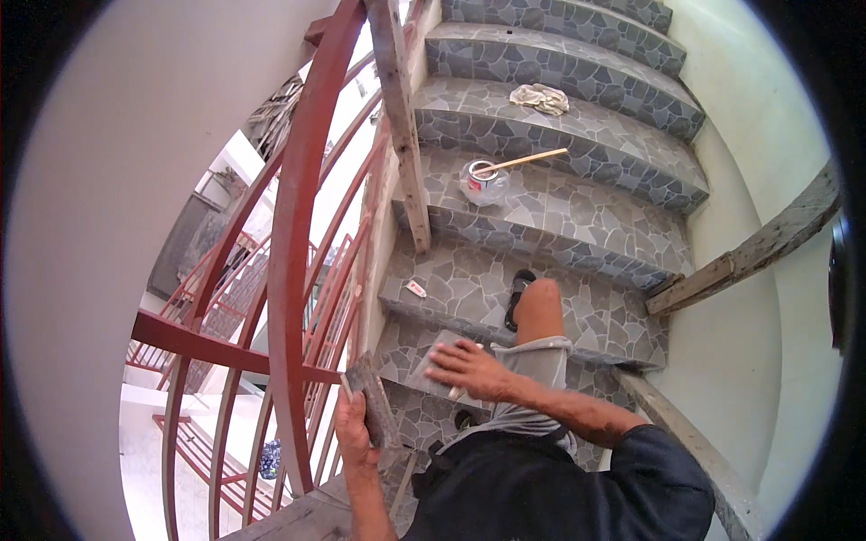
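Observation:
My left hand [359, 419] grips a worn grey board-like piece [372, 397] upright beside the red railing. My right hand [469, 370] lies with fingers stretched over a flat grey square piece [422, 374] with pale strips at its edge; its thumb is hidden, and whether it grips the piece is unclear. Farther up, an open can [483, 187] in clear plastic has a wooden stick [532, 158] across it. A small red-and-white packet [416, 288] lies on a lower step.
Grey stone-pattern steps [577, 212] curve upward, with a crumpled cloth [538, 99] on one. A red metal railing [290, 316] and wooden post [406, 153] border the left; a wooden beam [749, 261] and cream wall [749, 361] border the right. My bent leg [537, 311] is on the stairs.

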Demonstrator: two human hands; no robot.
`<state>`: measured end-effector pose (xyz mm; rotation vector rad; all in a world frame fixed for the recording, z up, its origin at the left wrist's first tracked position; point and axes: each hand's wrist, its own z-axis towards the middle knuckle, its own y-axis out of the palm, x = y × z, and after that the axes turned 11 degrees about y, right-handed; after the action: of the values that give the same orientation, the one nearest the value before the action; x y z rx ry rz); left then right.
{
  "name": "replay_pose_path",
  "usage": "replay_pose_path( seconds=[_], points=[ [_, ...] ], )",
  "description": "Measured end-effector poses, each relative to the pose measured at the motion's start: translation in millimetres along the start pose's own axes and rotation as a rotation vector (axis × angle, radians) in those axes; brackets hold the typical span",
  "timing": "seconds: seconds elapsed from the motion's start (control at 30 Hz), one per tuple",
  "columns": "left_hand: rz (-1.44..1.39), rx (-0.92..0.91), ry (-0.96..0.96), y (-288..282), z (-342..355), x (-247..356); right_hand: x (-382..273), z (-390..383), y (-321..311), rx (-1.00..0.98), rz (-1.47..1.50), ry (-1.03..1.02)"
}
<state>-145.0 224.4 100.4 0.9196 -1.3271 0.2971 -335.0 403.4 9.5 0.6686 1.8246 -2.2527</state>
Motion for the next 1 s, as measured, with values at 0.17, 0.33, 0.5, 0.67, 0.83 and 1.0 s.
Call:
replay_pose_path(
  seconds=[0.17,0.33,0.5,0.67,0.83,1.0],
  points=[
    [0.002,0.066,0.056,4,4,5,-14,-1,-30,0.076,0.687,0.293],
    [0.088,0.100,0.018,1,8,5,-52,20,-79,-0.026,0.982,0.774],
    [0.033,0.127,0.025,3,18,-5,-58,31,-78,0.117,1.409,0.761],
    [-0.055,0.100,0.015,13,14,-10,-60,37,-83,0.020,1.682,0.818],
    [-0.069,0.064,-0.057,11,7,-14,-66,43,-81,-0.057,1.604,0.882],
    [-0.075,0.077,-0.084,20,5,-10,-67,46,-82,-0.043,1.593,0.853]
  ],
)
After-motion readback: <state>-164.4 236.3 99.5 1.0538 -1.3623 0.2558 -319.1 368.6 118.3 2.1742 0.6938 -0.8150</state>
